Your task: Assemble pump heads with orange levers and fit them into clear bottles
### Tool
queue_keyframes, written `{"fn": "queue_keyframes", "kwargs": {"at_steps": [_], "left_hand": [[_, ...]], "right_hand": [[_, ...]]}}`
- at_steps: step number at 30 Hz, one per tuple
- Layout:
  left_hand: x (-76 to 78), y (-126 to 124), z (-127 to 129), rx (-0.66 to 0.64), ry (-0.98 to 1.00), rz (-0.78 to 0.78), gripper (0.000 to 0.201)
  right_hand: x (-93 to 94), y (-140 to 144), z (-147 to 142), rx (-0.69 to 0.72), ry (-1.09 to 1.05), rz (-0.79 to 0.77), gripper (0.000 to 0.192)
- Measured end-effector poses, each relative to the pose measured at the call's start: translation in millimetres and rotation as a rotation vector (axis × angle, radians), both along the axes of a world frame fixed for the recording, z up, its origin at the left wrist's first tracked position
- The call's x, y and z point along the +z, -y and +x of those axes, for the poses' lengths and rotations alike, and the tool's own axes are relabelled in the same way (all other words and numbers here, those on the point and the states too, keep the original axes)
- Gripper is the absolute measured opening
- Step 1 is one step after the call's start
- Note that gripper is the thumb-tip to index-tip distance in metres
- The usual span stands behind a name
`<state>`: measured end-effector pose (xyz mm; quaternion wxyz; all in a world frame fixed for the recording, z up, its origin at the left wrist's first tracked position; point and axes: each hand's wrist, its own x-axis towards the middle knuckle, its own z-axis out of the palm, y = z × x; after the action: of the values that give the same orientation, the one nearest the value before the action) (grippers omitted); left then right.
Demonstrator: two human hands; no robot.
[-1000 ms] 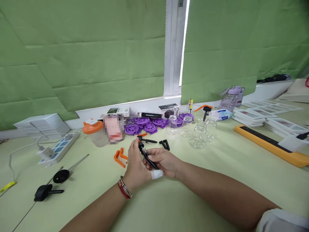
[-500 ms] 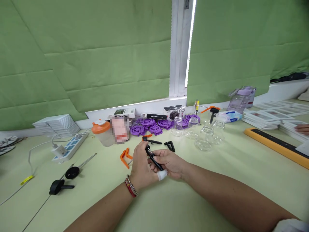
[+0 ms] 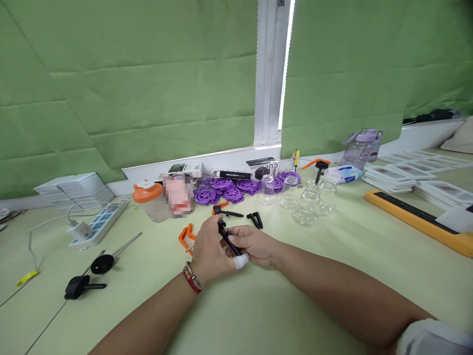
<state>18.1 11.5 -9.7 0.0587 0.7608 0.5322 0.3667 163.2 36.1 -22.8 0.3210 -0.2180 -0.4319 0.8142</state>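
Observation:
Between both hands is a slim black plastic handle (image 3: 233,243), slanting down to the right, with a wider black end at its top. My left hand (image 3: 210,250), its thumb tip wrapped in white, curls around it from the left. From the right, my right hand (image 3: 255,243) pinches the handle's middle; some fingers are hidden behind it. Just beyond lies a similar black piece with a rod (image 3: 231,213). Two short black parts (image 3: 255,220) rest to its right. Orange curved pieces (image 3: 184,237) lie left of my left hand.
Purple plastic discs (image 3: 232,194) line the back, beside glass jars (image 3: 309,201). An orange-lidded shaker (image 3: 150,199) and a power strip (image 3: 101,224) stand left. Black knobs with metal rods (image 3: 77,286) lie front left. An orange and black bar (image 3: 417,222) occupies the right.
The whole view has shifted slightly, so things sit a little further left. Both hands keep their hold on the black handle. A person's hand at the right edge is no longer visible.

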Motion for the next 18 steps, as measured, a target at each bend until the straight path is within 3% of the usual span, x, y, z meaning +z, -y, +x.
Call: {"fn": "queue_keyframes", "kwargs": {"at_steps": [6,9,11,13,15,18], "left_hand": [[3.2,-3,-6,0.010,0.055,-0.144,0.077],[7.0,-6,-13,-0.021,0.153,-0.242,0.073],[11.0,-8,-17,-0.091,0.233,-0.341,0.068],[15.8,-10,-21,-0.189,0.343,-0.492,0.062],[19.9,-10,-25,-0.263,0.471,-0.666,0.053],[22.6,-9,-27,-0.321,0.668,-0.891,0.040]], "right_hand": [[1.9,-16,12,0.053,0.151,0.116,0.038],[4.2,-35,27,-0.159,0.376,0.294,0.032],[1.7,-46,37,-0.363,0.568,0.437,0.026],[-3.5,-53,42,-0.470,0.756,0.648,0.022],[-9.2,-55,42,-0.457,0.898,0.893,0.023],[-13.7,-55,37,-0.332,1.079,1.189,0.025]]}}
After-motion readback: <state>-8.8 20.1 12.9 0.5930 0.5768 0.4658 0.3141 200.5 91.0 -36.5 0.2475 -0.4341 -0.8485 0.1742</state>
